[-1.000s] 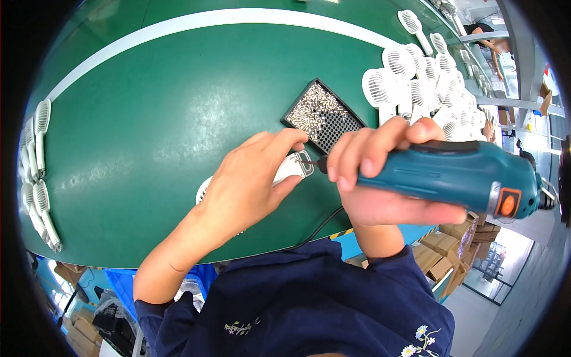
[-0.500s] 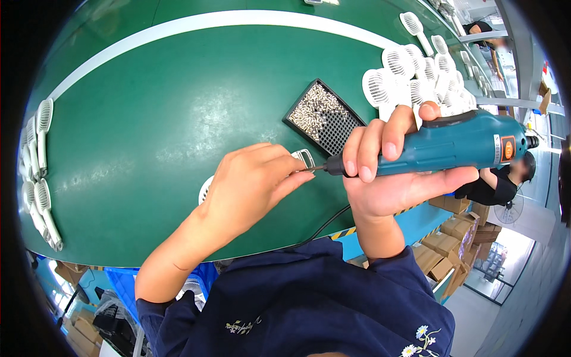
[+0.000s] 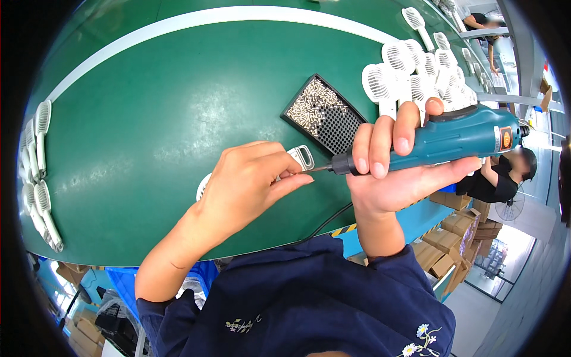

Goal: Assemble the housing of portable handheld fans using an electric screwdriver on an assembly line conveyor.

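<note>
My left hand [image 3: 247, 178] is closed around a white handheld fan [image 3: 301, 157]. Most of the fan is hidden under the hand; its looped handle end and a sliver of its round grille stick out. In my right hand [image 3: 386, 187] lies a teal electric screwdriver [image 3: 455, 143], its black nose pointing left. The thin bit reaches to my left fingertips, beside the fan's handle. Whether the bit touches a screw is hidden by the fingers.
A black tray [image 3: 342, 132] with a perforated bed and many small screws [image 3: 313, 107] sits beyond the screwdriver's nose. White fans are piled at right [image 3: 397, 74], and several more lie at the left edge [image 3: 41, 128]. A black cable [image 3: 327, 222] runs over the green table's near edge.
The screwdriver and my right hand have shifted slightly right, and more of the bit shows. The fan's handle end has moved up a little between my left fingers.
</note>
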{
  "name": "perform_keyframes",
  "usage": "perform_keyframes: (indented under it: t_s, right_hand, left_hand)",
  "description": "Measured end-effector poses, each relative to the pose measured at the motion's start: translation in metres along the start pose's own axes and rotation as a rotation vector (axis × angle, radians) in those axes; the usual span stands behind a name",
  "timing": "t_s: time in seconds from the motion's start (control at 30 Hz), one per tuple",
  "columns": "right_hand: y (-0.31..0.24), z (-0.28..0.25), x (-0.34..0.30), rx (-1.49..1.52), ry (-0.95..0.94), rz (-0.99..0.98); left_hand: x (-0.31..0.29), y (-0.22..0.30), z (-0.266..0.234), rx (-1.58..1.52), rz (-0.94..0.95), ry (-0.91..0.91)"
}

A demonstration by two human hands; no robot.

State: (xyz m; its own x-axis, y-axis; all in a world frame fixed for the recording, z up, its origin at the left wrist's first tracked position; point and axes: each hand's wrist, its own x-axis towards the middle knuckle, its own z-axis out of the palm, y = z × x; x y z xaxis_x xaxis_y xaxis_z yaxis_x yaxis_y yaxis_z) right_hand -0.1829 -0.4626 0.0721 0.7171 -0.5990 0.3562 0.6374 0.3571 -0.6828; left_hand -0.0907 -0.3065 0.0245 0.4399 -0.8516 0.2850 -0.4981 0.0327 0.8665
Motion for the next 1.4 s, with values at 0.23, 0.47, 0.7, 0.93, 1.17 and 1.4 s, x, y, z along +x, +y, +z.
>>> perform_keyframes:
  t_s: [0.23, 0.47, 0.7, 0.93, 1.17, 1.4]
  right_hand:
    - [0.003, -0.004, 0.001, 0.079, -0.207, 0.107]
    - [-0.014, -0.007, -0.023, -0.184, -0.303, -0.038]
    - [0.002, -0.01, -0.027, -0.082, -0.309, -0.065]
    - [0.008, -0.013, -0.032, -0.109, -0.286, -0.036]
    - [-0.001, -0.009, -0.038, -0.14, -0.293, 0.069]
    - [-0.016, -0.016, -0.025, -0.046, -0.122, -0.156]
  left_hand:
    - [-0.004, -0.004, -0.002, 0.016, 0.026, -0.079]
    - [0.006, 0.006, -0.005, 0.234, -0.012, -0.157]
    - [0.003, 0.002, -0.002, 0.277, -0.035, -0.191]
    - [0.001, 0.004, -0.001, 0.278, -0.031, -0.189]
    - [0.001, 0.002, -0.001, 0.263, -0.029, -0.194]
    - [0.004, 0.001, -0.002, 0.329, -0.001, -0.189]
